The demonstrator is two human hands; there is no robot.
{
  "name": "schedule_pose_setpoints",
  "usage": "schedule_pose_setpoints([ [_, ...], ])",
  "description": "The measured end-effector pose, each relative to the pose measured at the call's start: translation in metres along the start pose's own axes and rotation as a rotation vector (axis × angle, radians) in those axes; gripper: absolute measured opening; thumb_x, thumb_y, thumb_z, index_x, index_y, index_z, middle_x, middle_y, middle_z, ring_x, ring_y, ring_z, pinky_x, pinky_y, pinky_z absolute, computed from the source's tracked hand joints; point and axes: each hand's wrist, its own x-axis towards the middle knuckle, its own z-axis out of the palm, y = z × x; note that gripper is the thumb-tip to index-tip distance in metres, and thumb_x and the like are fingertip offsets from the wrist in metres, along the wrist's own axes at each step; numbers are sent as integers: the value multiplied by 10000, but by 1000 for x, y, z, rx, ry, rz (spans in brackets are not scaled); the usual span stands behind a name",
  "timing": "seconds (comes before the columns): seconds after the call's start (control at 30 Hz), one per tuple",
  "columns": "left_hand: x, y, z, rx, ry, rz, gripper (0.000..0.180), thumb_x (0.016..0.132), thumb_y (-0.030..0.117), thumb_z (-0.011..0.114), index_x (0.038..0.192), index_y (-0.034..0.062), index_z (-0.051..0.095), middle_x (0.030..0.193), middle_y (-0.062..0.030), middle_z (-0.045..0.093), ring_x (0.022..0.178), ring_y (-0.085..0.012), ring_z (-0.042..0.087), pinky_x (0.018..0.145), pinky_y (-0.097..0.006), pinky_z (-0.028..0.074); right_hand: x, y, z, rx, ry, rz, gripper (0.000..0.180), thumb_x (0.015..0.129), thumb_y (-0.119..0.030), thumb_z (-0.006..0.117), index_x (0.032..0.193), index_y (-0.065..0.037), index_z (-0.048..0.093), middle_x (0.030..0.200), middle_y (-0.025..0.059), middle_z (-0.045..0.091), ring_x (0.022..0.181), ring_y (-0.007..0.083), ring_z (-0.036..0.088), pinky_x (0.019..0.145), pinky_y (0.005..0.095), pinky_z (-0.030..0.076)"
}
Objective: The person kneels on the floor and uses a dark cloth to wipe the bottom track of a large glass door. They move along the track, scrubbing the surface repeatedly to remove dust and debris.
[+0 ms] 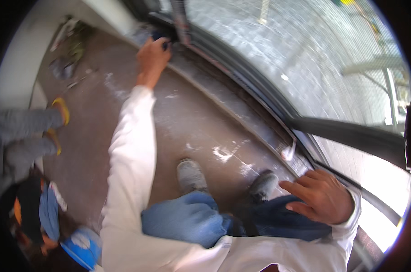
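My left arm reaches far forward to the corner of the window sill [232,106]. My left hand [153,58] is closed round a small dark blue or black thing [163,44]; its kind is blurred and mostly hidden by my fingers. It is down at the sill, beside the foot of the dark window frame [241,68]. My right hand [321,196] hovers over my right thigh, near the sill's near end. Its index finger and thumb are apart, the other fingers bent, with nothing visible in it. A small white object [288,152] with a nozzle-like tip lies on the sill near it.
The brown floor [201,118] carries white smears. A person's legs in grey trousers [33,120] and yellow shoes stand at left. Below them are a dark bag-like heap [31,208] and a blue package [83,247]. Crumpled debris [67,65] lies by the far wall.
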Motion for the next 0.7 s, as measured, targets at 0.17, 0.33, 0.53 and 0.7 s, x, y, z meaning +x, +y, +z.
schedule_pose_setpoints([
  [0.17,4,-3,11,29,-171,-259,202,851,219,695,1020,157,785,1064,-156,727,1062,-353,665,957,-496,498,7,4,11,27,14,-222,554,781,-329,803,1210,-1,681,828,188,668,786,376,639,735,464,513],
  [0.33,7,9,43,-111,-78,-370,237,795,216,777,941,31,750,1073,-209,668,1052,-397,622,919,-500,475,8,7,8,99,-253,-214,403,976,-200,648,1324,-5,588,1021,188,663,930,367,624,797,456,514],
  [0.53,-29,54,31,-129,-119,-176,279,716,155,751,957,14,732,1099,-278,617,1048,-427,607,899,-513,476,20,0,2,111,-175,-229,462,929,-101,653,1375,-24,561,1014,190,656,944,374,622,818,455,508],
  [0.7,-43,53,-8,-161,-382,-17,331,763,210,754,1074,100,781,1042,-206,714,1021,-364,676,888,-489,539,10,3,8,-47,-71,-137,531,754,-268,824,1192,-2,686,819,181,687,791,362,657,768,461,516],
])
